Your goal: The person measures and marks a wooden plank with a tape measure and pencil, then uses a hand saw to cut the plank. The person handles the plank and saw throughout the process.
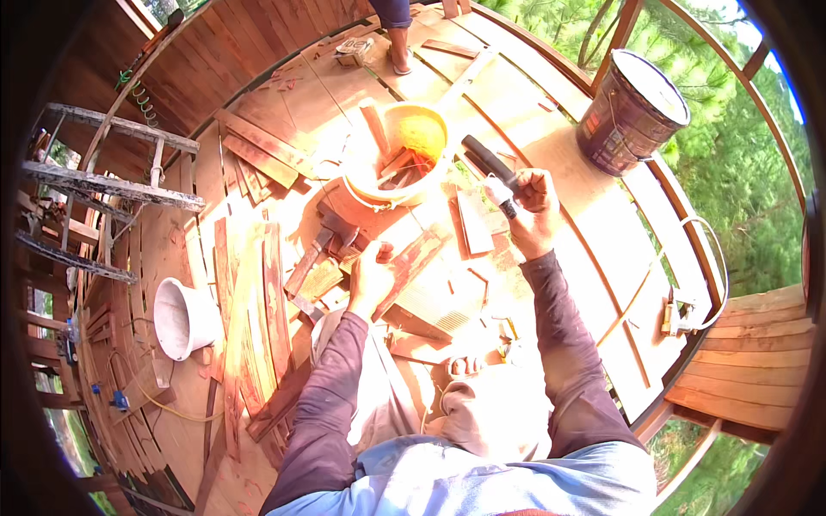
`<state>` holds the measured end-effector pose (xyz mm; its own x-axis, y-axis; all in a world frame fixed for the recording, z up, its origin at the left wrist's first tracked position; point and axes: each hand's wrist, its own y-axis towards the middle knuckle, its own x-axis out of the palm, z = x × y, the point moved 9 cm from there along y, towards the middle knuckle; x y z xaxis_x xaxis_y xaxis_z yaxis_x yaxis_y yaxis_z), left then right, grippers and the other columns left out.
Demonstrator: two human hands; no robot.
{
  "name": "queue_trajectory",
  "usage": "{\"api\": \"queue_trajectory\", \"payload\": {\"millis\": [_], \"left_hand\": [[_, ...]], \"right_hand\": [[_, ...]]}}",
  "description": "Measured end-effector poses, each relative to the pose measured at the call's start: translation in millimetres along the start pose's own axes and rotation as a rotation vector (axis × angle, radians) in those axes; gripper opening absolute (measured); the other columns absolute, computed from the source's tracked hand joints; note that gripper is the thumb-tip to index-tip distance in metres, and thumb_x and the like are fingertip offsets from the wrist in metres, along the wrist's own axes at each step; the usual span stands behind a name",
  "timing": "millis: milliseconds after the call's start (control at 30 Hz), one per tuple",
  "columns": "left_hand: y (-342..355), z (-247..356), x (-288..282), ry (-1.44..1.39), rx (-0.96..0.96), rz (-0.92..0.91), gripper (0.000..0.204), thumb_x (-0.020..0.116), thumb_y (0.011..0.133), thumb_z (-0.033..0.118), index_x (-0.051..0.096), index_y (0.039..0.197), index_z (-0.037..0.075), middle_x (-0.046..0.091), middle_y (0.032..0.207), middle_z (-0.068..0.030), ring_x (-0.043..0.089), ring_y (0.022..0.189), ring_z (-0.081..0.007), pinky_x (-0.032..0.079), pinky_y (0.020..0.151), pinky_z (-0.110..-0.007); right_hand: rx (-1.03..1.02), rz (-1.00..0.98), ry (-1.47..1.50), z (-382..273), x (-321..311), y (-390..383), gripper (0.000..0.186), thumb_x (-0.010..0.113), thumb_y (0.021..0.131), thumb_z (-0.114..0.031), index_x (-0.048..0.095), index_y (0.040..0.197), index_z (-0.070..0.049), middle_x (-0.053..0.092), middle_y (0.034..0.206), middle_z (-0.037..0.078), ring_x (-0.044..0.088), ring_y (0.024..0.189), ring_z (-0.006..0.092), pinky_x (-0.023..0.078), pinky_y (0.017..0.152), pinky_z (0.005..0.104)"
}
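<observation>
Black cylindrical object [489,161] slanting forward-left

The right hand [535,205] is grasping it, just right of the yellow-orange plastic bucket [430,129] that is holding brown wood scraps [398,163]. The left hand [372,277] is curling its fingers; I cannot tell whether around anything.

Wearing a light blue shirt [508,477], soft-looking and creasing, with whitish sun patches spreading over it. Showing, at left and at right of this shirt, a long left sleeve [323,413] and a long right sleeve [568,353], dark brownish purple, fitting rather closely and wrinkling along their length. Leaving bare the left hand [371,279] and the right hand [533,212], farther from the shirt. Wearing also pale beige-grey trousers [379,400] just beyond the shirt, looking loose and folding.
</observation>
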<state>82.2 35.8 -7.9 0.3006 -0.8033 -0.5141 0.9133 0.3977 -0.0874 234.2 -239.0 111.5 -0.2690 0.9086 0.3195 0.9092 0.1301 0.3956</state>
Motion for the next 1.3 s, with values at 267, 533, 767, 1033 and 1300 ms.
{"api": "queue_trajectory", "payload": {"millis": [267,533,767,1033,1300], "left_hand": [[38,-113,53,0.661,-0.038,-0.291,0.098,0.078,0.069,0.049,0.036,0.150,0.012,0.054,0.136,-0.0197,0.050,0.128,-0.0373,0.032,0.111,-0.054],[66,-121,73,0.653,0.042,-0.260,0.059,0.077,0.069,0.040,0.053,0.111,0.006,0.069,0.105,-0.0196,0.064,0.103,-0.0367,0.037,0.102,-0.046],[72,-114,63,0.577,0.095,-0.227,0.062,0.077,0.072,0.042,0.053,0.116,0.005,0.067,0.109,-0.0213,0.061,0.110,-0.0357,0.033,0.108,-0.047],[71,-115,63,0.600,0.068,-0.236,0.070,0.079,0.073,0.048,0.052,0.120,0.003,0.067,0.110,-0.0244,0.060,0.112,-0.0374,0.031,0.109,-0.049],[71,-108,63,0.568,0.114,-0.206,0.067,0.081,0.068,0.036,0.048,0.118,0.005,0.069,0.100,-0.0243,0.064,0.103,-0.0367,0.034,0.105,-0.048]], "right_hand": [[0.124,-0.062,-0.162,111,40,62,0.032,0.082,0.084,-0.001,0.053,0.096,-0.004,0.054,0.093,-0.003,0.054,0.087,0.0061,0.046,0.081,0.0222],[0.243,-0.193,-0.380,198,80,125,0.030,0.081,0.088,-0.014,0.062,0.103,0.003,0.070,0.096,0.006,0.066,0.093,0.0115,0.052,0.085,0.0280],[0.299,-0.165,-0.326,234,95,132,0.030,0.074,0.092,-0.007,0.063,0.117,0.003,0.068,0.111,0.008,0.066,0.102,0.0151,0.054,0.091,0.0304],[0.295,0.065,-0.255,216,27,71,0.022,0.064,0.095,0.001,0.064,0.117,0.003,0.065,0.115,0.006,0.063,0.100,0.0127,0.054,0.088,0.0289],[0.553,0.130,-0.321,195,-68,-97,0.023,0.059,0.097,0.000,0.063,0.120,0.003,0.067,0.105,0.004,0.064,0.091,0.0109,0.054,0.081,0.0273]]}}
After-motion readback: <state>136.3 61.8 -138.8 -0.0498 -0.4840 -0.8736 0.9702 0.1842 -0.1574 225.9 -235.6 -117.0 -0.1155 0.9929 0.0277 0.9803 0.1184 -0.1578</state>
